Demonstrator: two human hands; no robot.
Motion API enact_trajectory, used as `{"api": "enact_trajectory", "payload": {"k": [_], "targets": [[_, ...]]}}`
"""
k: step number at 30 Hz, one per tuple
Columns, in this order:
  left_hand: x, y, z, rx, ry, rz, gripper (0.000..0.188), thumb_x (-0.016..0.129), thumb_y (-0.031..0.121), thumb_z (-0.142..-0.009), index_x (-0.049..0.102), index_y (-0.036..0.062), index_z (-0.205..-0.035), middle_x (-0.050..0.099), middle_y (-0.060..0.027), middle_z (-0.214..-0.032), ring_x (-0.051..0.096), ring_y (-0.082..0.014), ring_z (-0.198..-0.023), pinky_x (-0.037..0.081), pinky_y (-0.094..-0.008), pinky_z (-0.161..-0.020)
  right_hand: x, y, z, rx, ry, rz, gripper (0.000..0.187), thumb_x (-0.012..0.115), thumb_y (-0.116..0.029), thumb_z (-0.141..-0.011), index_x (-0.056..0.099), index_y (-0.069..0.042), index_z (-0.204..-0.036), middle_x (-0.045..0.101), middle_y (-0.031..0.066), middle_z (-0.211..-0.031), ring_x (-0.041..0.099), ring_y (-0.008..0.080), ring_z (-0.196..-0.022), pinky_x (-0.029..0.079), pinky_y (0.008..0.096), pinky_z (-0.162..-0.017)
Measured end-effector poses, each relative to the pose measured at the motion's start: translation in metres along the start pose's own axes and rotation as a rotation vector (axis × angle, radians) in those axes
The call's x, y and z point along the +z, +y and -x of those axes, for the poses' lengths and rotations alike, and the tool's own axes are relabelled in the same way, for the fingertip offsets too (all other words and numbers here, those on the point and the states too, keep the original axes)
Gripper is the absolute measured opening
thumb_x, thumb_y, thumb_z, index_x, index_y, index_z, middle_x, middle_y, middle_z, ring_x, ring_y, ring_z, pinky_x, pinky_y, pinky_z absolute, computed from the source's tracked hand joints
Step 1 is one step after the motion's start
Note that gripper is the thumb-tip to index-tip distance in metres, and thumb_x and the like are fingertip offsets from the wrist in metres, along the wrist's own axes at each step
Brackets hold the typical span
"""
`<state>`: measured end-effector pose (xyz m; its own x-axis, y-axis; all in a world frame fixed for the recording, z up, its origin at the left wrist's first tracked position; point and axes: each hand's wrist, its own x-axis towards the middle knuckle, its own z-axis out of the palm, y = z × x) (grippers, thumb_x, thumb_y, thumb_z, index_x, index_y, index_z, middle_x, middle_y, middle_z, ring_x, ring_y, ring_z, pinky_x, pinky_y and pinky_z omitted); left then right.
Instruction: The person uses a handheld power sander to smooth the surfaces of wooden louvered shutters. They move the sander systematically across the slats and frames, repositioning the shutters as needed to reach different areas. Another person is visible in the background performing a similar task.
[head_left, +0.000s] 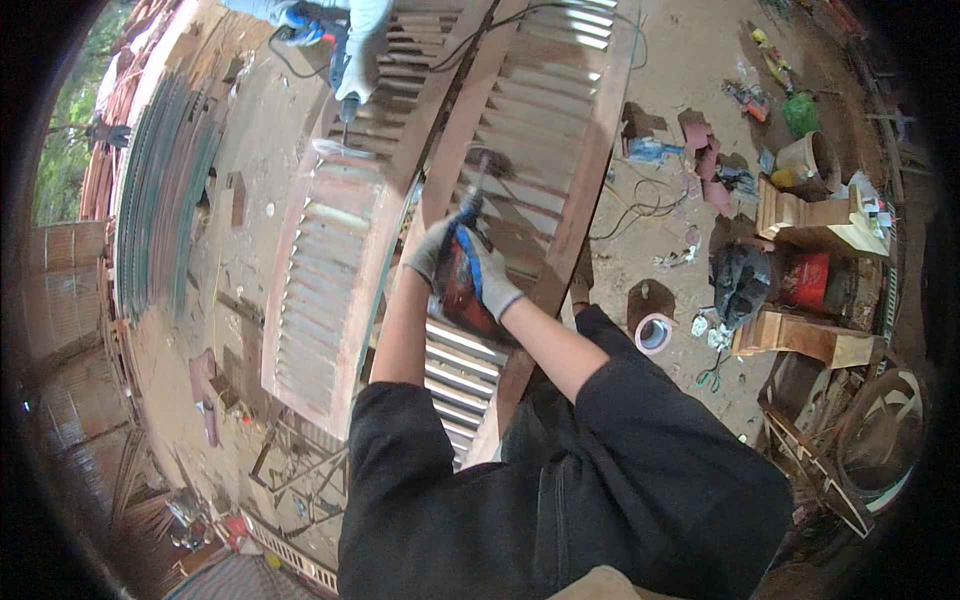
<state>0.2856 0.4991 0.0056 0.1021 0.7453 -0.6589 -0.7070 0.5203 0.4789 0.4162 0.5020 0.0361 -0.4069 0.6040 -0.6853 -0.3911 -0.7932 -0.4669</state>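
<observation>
Gloves and fingers hide much of the red power tool; its blurred bit tip points toward 12 o'clock, long axis nearly vertical, over the slatted wooden shutter. Left hand and right hand, both in grey knit gloves, wrap it tightly

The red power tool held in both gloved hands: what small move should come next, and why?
Probably slide the red power tool a little further along the same slat of the right louvered shutter. Left hand and right hand grip it together, and its spinning tip already touches the wood there.
</observation>
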Motion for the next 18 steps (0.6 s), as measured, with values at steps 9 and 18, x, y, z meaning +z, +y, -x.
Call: {"api": "enact_trajectory", "payload": {"k": [9, 18], "targets": [[0.067, 0.013, 0.038, 0.134, 0.304, -0.293, 0.026, 0.063, 0.028, -0.086, 0.062, 0.0037, -0.095, 0.065, -0.0043, -0.079, 0.063, -0.0159, -0.062, 0.054, -0.032, -0.062, -0.006, 0.018, -0.008, -0.011, 0.104, -0.168, 0.06, 0.08, -0.034, -0.069, 0.057, -0.001, -0.114, 0.063, 0.0069, -0.101, 0.06, 0.0181, -0.085, 0.048, 0.032, -0.079], [0.0, 0.013, 0.004, 0.458, 0.432, -0.61, 0.037, 0.067, 0.042, -0.079, 0.067, 0.0057, -0.085, 0.064, -0.0042, -0.077, 0.056, -0.0131, -0.063, 0.048, -0.0284, -0.06, 0.007, 0.006, -0.007, 0.118, 0.109, 0.186, 0.071, 0.079, -0.048, -0.064, 0.059, 0.002, -0.112, 0.063, 0.0086, -0.105, 0.058, 0.0202, -0.092, 0.046, 0.0327, -0.082]]}}
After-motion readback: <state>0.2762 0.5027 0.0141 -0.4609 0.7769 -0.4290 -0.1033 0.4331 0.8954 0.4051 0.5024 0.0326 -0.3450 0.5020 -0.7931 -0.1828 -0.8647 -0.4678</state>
